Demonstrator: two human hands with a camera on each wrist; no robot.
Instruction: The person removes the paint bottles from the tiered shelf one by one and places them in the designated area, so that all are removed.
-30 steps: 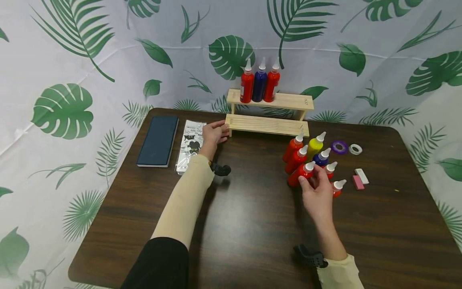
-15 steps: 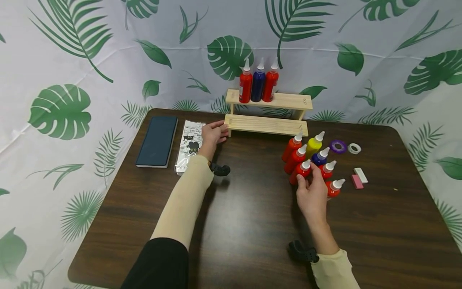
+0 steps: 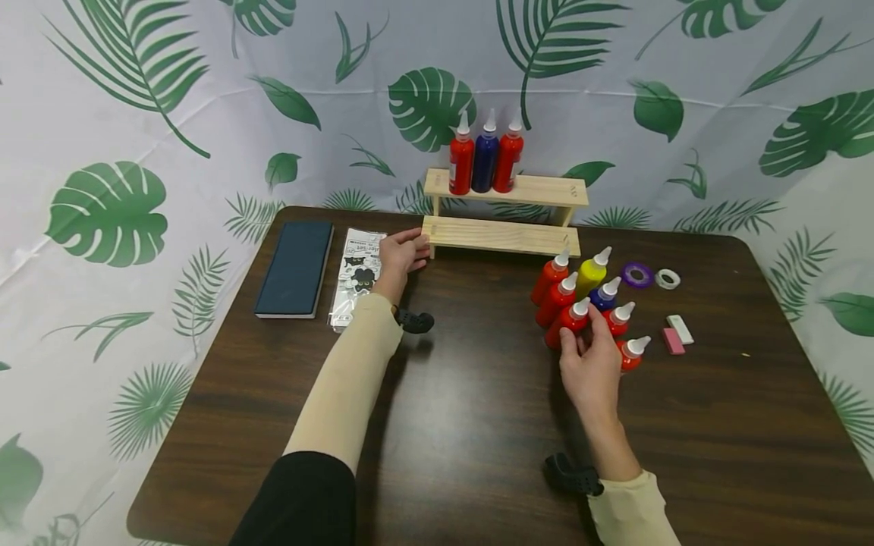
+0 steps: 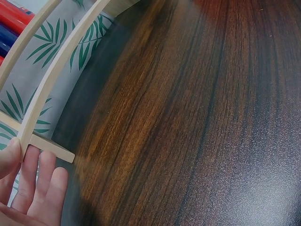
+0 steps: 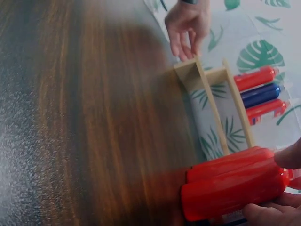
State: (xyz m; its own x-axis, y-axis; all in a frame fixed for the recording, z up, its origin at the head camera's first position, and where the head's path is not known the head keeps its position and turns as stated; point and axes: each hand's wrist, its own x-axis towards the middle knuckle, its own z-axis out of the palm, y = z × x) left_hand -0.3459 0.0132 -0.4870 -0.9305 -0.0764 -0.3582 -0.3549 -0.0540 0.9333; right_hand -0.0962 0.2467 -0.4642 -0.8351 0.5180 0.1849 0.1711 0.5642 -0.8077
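Note:
My left hand [image 3: 401,258] holds the left end of a two-step wooden rack [image 3: 505,234]. In the left wrist view the thumb and fingers [image 4: 29,181] pinch the lower step's edge. Two red squeeze bottles [image 3: 461,165] with a blue one [image 3: 485,163] between them stand on the upper step. To the right, my right hand [image 3: 591,368] grips a red squeeze bottle [image 3: 564,326] near its white nozzle cap. Around it cluster a yellow bottle [image 3: 589,277], a blue bottle [image 3: 604,297] and several other red ones. The right wrist view shows red bottles [image 5: 230,188] side by side near the fingers.
A dark blue notebook [image 3: 295,269] and a packaged ruler set [image 3: 358,277] lie at the left. Right of the bottles are a purple tape roll [image 3: 637,274], a white roll [image 3: 668,279] and a pink-and-white eraser [image 3: 673,341]. A leaf-print cloth [image 3: 369,114] hangs behind the table [image 3: 471,425].
My right hand has shifted slightly left with the red bottle, uncovering more of the two red bottles at its right. The left hand stays at the rack's end.

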